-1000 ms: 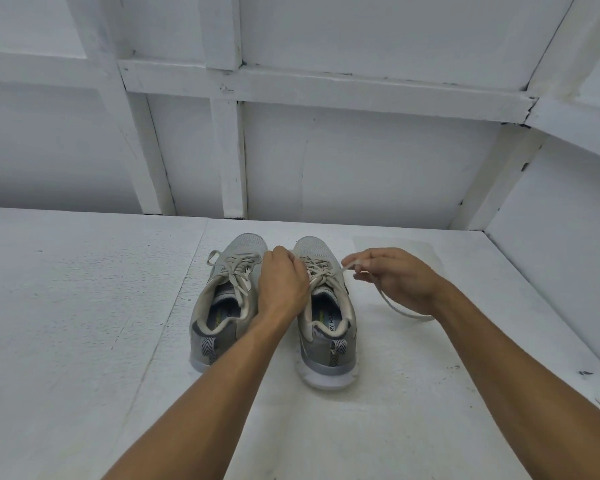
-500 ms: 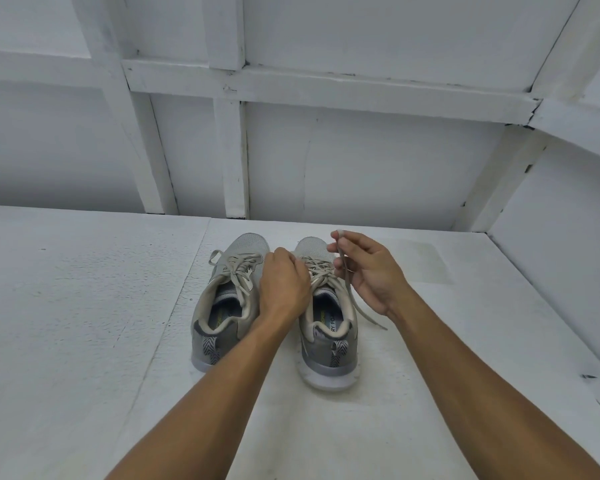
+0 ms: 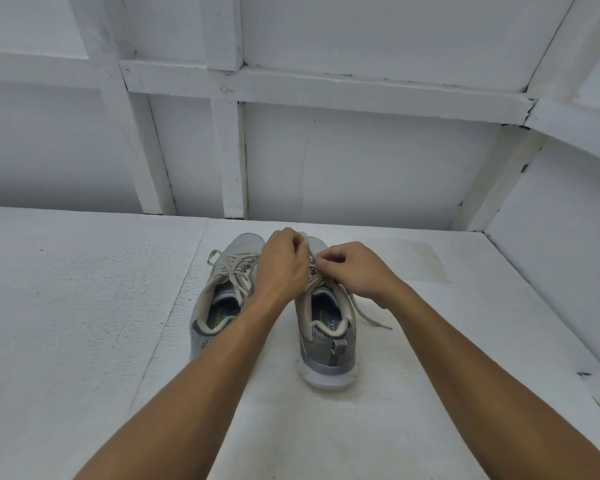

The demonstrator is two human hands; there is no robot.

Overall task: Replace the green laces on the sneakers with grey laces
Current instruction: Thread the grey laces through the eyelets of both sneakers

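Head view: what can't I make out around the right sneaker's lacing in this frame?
- Right sneaker's lace crossings: head view, covered by the left hand and right hand.
- What the left hand grips: head view, fingers curl away from the camera.
- Left sneaker's heel: head view, partly behind the left forearm.
- Lace above its loose end: head view, under the right hand.

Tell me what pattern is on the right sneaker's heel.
The heel shows black-and-white chevron stripes; the head view shows it best.

Left hand (image 3: 280,270), right hand (image 3: 355,271) on sneaker lace (image 3: 368,314)
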